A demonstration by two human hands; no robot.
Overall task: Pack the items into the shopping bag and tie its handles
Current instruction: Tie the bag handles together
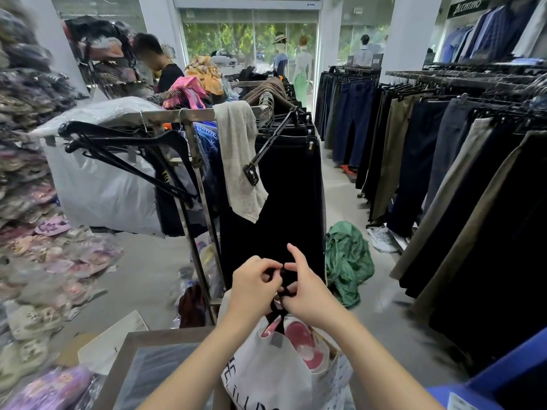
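Note:
A white shopping bag (275, 371) with dark lettering stands at the bottom centre, on the edge of a glass-topped table (154, 362). Pink and white items (299, 335) show through its open top. Its black handles (279, 313) rise to a point above the bag. My left hand (254, 284) and my right hand (302, 288) meet there, both pinching the black handles, with the strands twisted between my fingers. My right index finger points up. The knot itself is mostly hidden by my fingers.
A metal rack (189, 119) with black trousers and hangers stands straight ahead. Racks of trousers (444, 161) line the right. Green cloth (347, 258) lies on the floor. Stacked packaged goods (32, 202) fill the left. A person (159, 65) stands at the back left.

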